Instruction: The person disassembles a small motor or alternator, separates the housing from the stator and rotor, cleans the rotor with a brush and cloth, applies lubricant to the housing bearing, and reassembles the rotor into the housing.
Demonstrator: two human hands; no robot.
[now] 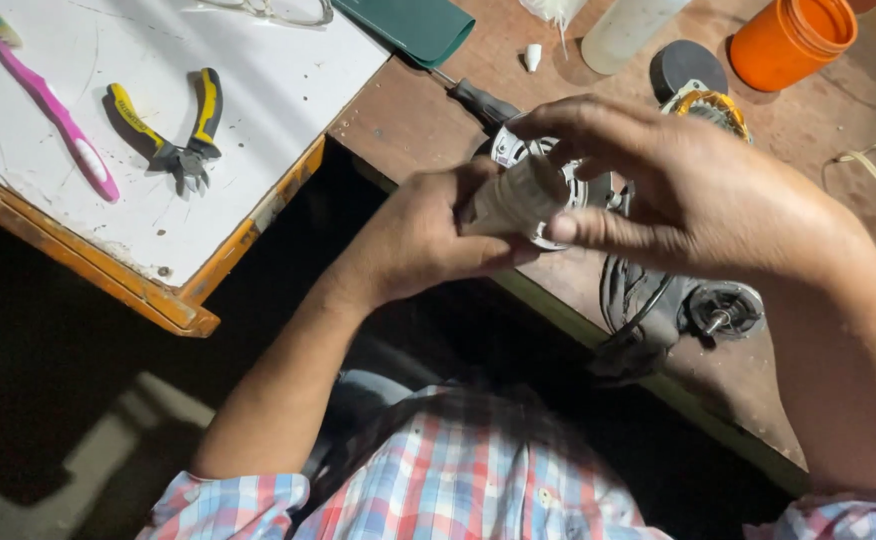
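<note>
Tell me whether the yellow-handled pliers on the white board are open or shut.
Open: the pliers' two yellow handles spread apart, lying flat on the white board, untouched by either hand.

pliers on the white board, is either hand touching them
No, the pliers lie alone on the white board, while the left hand and right hand hold a pale roll apart from them.

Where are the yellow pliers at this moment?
In the head view, the yellow pliers lie at upper left on the white table, just right of the pink toothbrush, well away from both hands.
</note>
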